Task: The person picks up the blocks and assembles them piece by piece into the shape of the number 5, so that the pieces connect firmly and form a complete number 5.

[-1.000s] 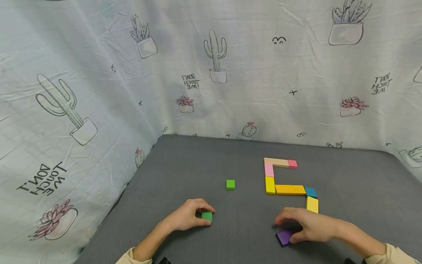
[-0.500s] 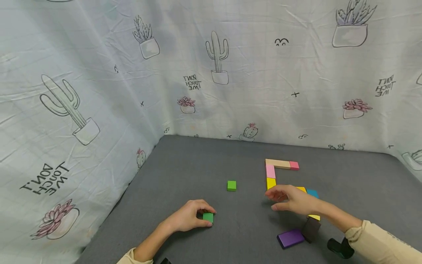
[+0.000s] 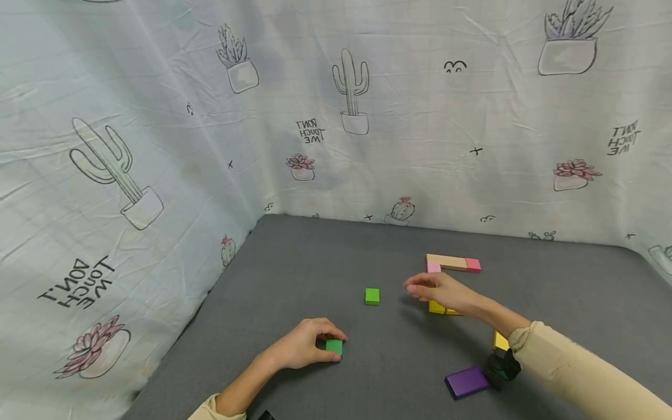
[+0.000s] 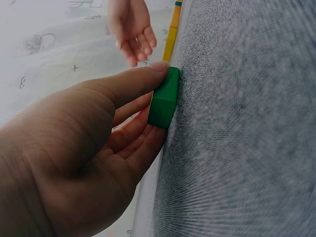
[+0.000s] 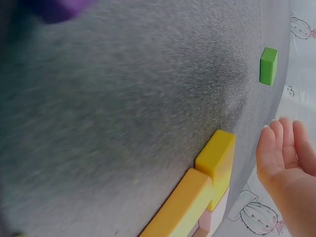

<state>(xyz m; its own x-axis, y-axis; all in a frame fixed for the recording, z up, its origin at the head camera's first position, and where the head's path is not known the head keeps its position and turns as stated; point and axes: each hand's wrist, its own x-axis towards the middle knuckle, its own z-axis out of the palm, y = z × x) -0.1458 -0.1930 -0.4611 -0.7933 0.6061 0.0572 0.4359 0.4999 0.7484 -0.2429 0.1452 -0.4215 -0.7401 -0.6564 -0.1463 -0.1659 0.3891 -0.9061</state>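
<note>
My left hand (image 3: 304,344) pinches a dark green block (image 3: 333,346) between thumb and fingers, low at the grey table; the left wrist view shows the block (image 4: 165,98) at the fingertips. My right hand (image 3: 443,291) hovers with relaxed fingers over a line of coloured blocks and holds nothing. Left of it on the table lies a light green block (image 3: 371,297), also in the right wrist view, beyond the fingers (image 5: 291,145). Under the right hand and forearm, a yellow block (image 3: 436,307), an orange-yellow block (image 5: 180,205) and a pink block (image 3: 433,267) are partly covered.
A tan block (image 3: 446,262) and a coral block (image 3: 473,265) form the line's far end. Nearer, another yellow block (image 3: 501,341) shows beside the right sleeve (image 3: 541,350). A purple block (image 3: 466,382) lies at the front. A cactus-print cloth (image 3: 420,116) hangs behind the table.
My right hand has let go of the purple block and moved forward and left over the line of blocks. My left hand keeps its pinch on the dark green block.
</note>
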